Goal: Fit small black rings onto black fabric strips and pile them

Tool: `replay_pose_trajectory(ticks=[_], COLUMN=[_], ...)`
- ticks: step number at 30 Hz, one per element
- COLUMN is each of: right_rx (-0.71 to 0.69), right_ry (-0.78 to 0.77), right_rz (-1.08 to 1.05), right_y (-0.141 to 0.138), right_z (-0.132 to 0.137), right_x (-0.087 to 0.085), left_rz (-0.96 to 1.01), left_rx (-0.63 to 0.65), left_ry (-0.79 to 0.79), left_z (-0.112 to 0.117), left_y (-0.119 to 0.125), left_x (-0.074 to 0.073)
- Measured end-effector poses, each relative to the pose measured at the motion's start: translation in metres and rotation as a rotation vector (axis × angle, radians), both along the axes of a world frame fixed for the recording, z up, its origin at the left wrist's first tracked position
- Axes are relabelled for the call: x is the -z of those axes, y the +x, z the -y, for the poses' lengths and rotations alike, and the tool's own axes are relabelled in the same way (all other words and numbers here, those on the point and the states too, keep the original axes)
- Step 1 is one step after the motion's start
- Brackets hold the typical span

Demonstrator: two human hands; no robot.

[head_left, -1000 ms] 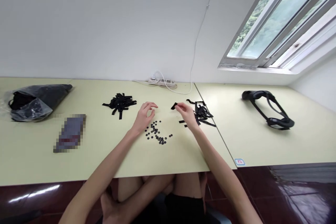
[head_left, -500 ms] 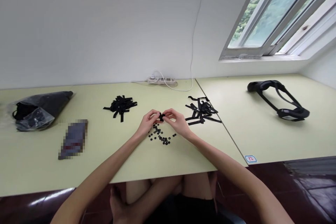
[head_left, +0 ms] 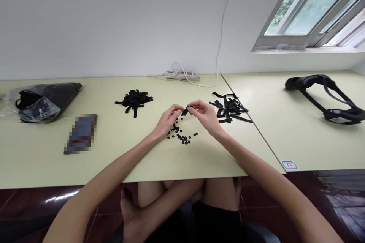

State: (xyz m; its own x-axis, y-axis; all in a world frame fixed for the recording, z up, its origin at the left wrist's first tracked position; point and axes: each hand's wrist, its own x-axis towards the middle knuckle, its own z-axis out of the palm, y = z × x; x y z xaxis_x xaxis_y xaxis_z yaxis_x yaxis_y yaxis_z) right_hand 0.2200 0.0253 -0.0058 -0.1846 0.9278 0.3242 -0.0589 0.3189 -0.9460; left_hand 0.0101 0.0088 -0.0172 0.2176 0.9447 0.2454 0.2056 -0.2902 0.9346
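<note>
A short black fabric strap (head_left: 185,112) with a small pale dot on it is pinched between the thumb and fingers of my right hand (head_left: 205,115), held slantwise just above the table. My left hand (head_left: 169,122) is close on its left, thumb and forefinger pressed together at the strap's edge; whether something small is between them is hidden. Below the hands lie several small black rings (head_left: 184,139), scattered, some partly behind my left fingers. To the right of my right hand is a loose pile of black straps (head_left: 229,108). Another strap pile (head_left: 135,100) lies farther left.
A black item in a clear plastic bag (head_left: 49,100) and a blurred-out flat object (head_left: 81,133) lie on the left. A white power strip (head_left: 182,75) with its cable is by the wall. A black headset (head_left: 325,98) rests beyond the table seam. A number label (head_left: 289,165) marks the front edge.
My hands have drawn slightly apart, and the strap between them now shows more of its length, tilted in my right fingers. The whole view has shifted, with the table higher in it.
</note>
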Motion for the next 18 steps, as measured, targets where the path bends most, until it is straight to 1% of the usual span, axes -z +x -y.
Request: replay_pose_trajectory(ticks=[3, 4, 6, 8, 11, 12, 14, 16, 18], right_rx=[-0.009, -0.007, -0.004, -0.021, -0.081, -0.130, -0.287, -0.459, -0.557], right_ry=[0.043, 0.063, 0.102, 0.088, 0.089, 0.110, 0.135, 0.125, 0.126], right_rz=[0.031, 0.043, 0.063, 0.091, 0.284, 0.376, 0.530, 0.616, 0.655], right_y=[0.001, 0.001, 0.002, 0.004, 0.012, 0.015, 0.020, 0.023, 0.023], right_z=[0.003, 0.002, 0.000, -0.004, -0.007, -0.007, -0.005, -0.001, 0.003], right_x=[-0.001, 0.000, 0.001, 0.002, 0.001, 0.000, -0.004, -0.008, -0.010], left_rz=[0.019, 0.019, 0.037, 0.052, 0.069, 0.077, 0.093, 0.101, 0.105], left_rx=[0.091, 0.096, 0.071, 0.019, -0.075, -0.100, -0.125, -0.123, -0.109], left_ry=[0.000, -0.004, -0.013, -0.013, -0.001, 0.004, 0.009, 0.012, 0.010], left_z=[0.005, 0.005, 0.004, 0.001, -0.008, -0.011, -0.017, -0.022, -0.024], left_y=[0.004, 0.005, 0.006, 0.004, -0.004, -0.007, -0.013, -0.017, -0.019], left_x=[-0.007, -0.008, -0.010, -0.010, -0.008, -0.007, -0.005, -0.002, -0.001])
